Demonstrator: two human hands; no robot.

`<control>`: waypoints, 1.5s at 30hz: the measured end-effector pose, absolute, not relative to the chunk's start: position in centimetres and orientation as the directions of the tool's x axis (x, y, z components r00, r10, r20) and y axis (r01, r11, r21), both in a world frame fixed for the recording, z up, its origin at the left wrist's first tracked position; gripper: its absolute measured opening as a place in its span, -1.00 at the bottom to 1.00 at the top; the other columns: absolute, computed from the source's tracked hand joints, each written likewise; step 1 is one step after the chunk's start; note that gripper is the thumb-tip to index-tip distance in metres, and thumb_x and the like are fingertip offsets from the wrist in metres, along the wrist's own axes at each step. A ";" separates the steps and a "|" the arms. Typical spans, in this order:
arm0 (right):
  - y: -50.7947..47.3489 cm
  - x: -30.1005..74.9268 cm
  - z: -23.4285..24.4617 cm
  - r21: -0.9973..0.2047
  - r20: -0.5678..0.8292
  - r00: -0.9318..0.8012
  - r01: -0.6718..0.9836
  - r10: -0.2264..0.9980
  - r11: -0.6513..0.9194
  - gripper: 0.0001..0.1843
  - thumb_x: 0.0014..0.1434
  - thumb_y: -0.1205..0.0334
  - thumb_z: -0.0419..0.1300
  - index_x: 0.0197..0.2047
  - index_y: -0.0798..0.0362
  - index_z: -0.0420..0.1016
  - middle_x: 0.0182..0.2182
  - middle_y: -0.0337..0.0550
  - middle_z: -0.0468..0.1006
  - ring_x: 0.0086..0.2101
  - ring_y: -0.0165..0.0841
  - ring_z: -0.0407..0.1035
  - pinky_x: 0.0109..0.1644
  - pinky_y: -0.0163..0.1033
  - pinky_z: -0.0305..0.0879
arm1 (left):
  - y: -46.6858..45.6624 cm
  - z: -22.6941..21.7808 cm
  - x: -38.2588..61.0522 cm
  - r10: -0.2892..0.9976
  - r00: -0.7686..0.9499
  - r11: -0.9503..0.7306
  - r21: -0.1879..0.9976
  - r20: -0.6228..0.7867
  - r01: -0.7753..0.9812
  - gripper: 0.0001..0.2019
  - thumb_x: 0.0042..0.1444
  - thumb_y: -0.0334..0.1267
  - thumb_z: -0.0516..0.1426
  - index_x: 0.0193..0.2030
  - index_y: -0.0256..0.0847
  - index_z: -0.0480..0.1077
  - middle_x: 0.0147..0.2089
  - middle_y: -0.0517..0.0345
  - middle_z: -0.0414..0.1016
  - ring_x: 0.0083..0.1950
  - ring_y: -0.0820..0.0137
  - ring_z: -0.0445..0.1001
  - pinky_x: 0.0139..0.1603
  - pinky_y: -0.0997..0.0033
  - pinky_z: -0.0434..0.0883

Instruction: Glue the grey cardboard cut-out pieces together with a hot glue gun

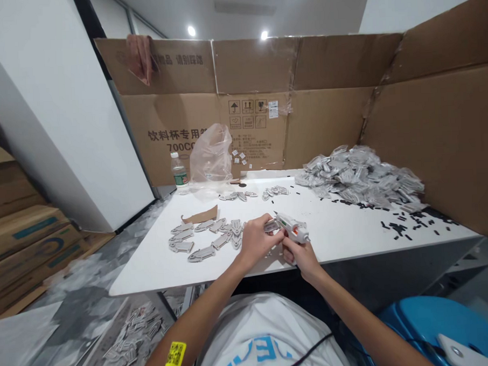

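White bench (pixel 343 227) fenced by opened-out cardboard walls (pixel 326 120): that is your workplace, and your hands meet at its near edge. Your left hand (pixel 255 241) is closed in a pinch around a small grey piece (pixel 271 225). Your right hand (pixel 301 256) is wrapped round the grip of a white glue gun (pixel 293 228), whose nozzle points at that piece; whether it touches, you cannot tell from here.

Just left of your hands, about a dozen flat grey shapes (pixel 206 238) lie spread in loose rows beside a torn cardboard scrap (pixel 200 214), and a few more sit further back (pixel 274 191). They look like the handled share. To your right a large heap of the same grey stuff (pixel 360 175) rises against the wall, with small black bits (pixel 407 224) scattered before it, so by the look of it much the larger part is untouched.

At the back stand a water bottle (pixel 180 175) and a clear plastic bag (pixel 211 155). The carton behind them reads "饮料杯专用" and "700C", the rest hidden by the bag, beside handling symbols. A yellow printed tag (pixel 174 360) on your left forearm is too small to read.
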State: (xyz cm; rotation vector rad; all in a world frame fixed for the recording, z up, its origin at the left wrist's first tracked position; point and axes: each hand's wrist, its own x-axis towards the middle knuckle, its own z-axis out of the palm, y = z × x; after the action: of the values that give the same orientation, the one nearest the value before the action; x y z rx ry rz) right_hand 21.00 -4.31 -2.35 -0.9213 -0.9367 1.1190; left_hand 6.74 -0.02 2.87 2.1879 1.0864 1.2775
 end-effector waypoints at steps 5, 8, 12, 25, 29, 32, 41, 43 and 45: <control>-4.3 20.9 -2.5 -0.932 0.129 0.199 -0.310 0.971 0.187 -0.56 0.01 -0.04 0.54 -0.36 -0.03 0.39 -0.69 -0.49 0.21 -0.72 -0.53 0.00 -0.66 -0.36 -0.06 | -0.1 2.7 6.8 0.781 0.282 -0.621 0.650 0.557 0.438 -0.75 0.14 -0.18 0.31 -0.42 -0.14 0.33 -0.48 0.30 0.44 -0.42 0.42 0.36 -0.34 0.44 0.19; -4.2 20.9 -2.6 -0.929 0.132 0.196 -0.317 0.972 0.190 -0.57 0.02 -0.03 0.53 -0.34 -0.03 0.38 -0.69 -0.50 0.20 -0.72 -0.53 0.00 -0.67 -0.37 -0.06 | -0.1 2.7 6.9 0.780 0.280 -0.622 0.645 0.559 0.445 -0.75 0.14 -0.19 0.31 -0.42 -0.15 0.32 -0.48 0.31 0.42 -0.43 0.44 0.36 -0.34 0.44 0.18; -4.0 20.9 -2.8 -0.931 0.142 0.201 -0.305 0.969 0.199 -0.64 0.04 0.02 0.48 -0.29 -0.02 0.42 -0.69 -0.51 0.20 -0.72 -0.52 0.00 -0.68 -0.37 -0.06 | -0.1 2.7 6.9 0.782 0.286 -0.620 0.645 0.554 0.446 -0.76 0.15 -0.18 0.30 -0.41 -0.15 0.34 -0.47 0.29 0.44 -0.42 0.43 0.37 -0.34 0.44 0.18; -4.1 21.0 -2.7 -0.934 0.156 0.186 -0.293 0.970 0.206 -0.71 0.07 0.06 0.42 -0.32 -0.03 0.40 -0.68 -0.50 0.23 -0.72 -0.52 0.01 -0.67 -0.38 -0.04 | -0.3 2.8 6.9 0.791 0.293 -0.610 0.650 0.537 0.454 -0.81 0.15 -0.20 0.28 -0.40 -0.14 0.39 -0.46 0.27 0.48 -0.40 0.41 0.41 -0.33 0.44 0.21; -4.1 21.1 -2.6 -0.939 0.163 0.171 -0.274 0.972 0.206 -0.71 0.07 0.05 0.42 -0.34 -0.02 0.40 -0.69 -0.49 0.25 -0.72 -0.51 0.03 -0.66 -0.37 -0.01 | -0.3 2.8 6.9 0.791 0.296 -0.610 0.651 0.536 0.452 -0.83 0.14 -0.23 0.27 -0.40 -0.14 0.38 -0.46 0.28 0.48 -0.40 0.41 0.40 -0.32 0.43 0.20; -4.0 21.1 -2.7 -0.943 0.168 0.171 -0.260 0.971 0.209 -0.72 0.08 0.05 0.40 -0.33 -0.02 0.42 -0.70 -0.48 0.25 -0.72 -0.50 0.05 -0.65 -0.37 0.00 | -0.2 2.7 7.0 0.793 0.291 -0.607 0.646 0.536 0.463 -0.82 0.14 -0.23 0.28 -0.39 -0.14 0.37 -0.47 0.29 0.46 -0.41 0.41 0.40 -0.33 0.43 0.18; -3.8 21.1 -3.0 -0.944 0.171 0.184 -0.250 0.968 0.214 -0.70 0.09 0.03 0.42 -0.31 -0.03 0.42 -0.70 -0.49 0.24 -0.72 -0.50 0.03 -0.65 -0.37 -0.01 | -0.2 2.5 7.0 0.802 0.276 -0.590 0.632 0.529 0.503 -0.72 0.17 -0.16 0.28 -0.43 -0.13 0.28 -0.50 0.29 0.41 -0.43 0.40 0.38 -0.35 0.41 0.16; -3.7 21.1 -3.2 -0.945 0.173 0.187 -0.245 0.967 0.216 -0.69 0.10 0.01 0.43 -0.33 -0.03 0.41 -0.70 -0.49 0.23 -0.72 -0.50 0.04 -0.65 -0.36 -0.02 | -0.2 2.6 7.0 0.806 0.284 -0.586 0.633 0.520 0.506 -0.73 0.18 -0.15 0.28 -0.42 -0.13 0.30 -0.49 0.28 0.43 -0.43 0.40 0.39 -0.35 0.41 0.17; -3.7 21.1 -3.3 -0.946 0.180 0.190 -0.237 0.965 0.222 -0.66 0.12 -0.02 0.44 -0.36 -0.03 0.40 -0.71 -0.47 0.23 -0.72 -0.50 0.05 -0.65 -0.36 -0.02 | -0.1 2.6 6.9 0.808 0.286 -0.585 0.641 0.515 0.498 -0.76 0.19 -0.13 0.29 -0.38 -0.13 0.35 -0.47 0.28 0.47 -0.41 0.39 0.42 -0.32 0.41 0.20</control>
State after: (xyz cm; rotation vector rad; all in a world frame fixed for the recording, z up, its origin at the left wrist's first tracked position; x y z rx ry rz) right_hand 21.12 -3.70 -3.35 -0.9485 -0.9922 1.0531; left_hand 6.92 -0.14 2.60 2.2051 1.1800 1.2059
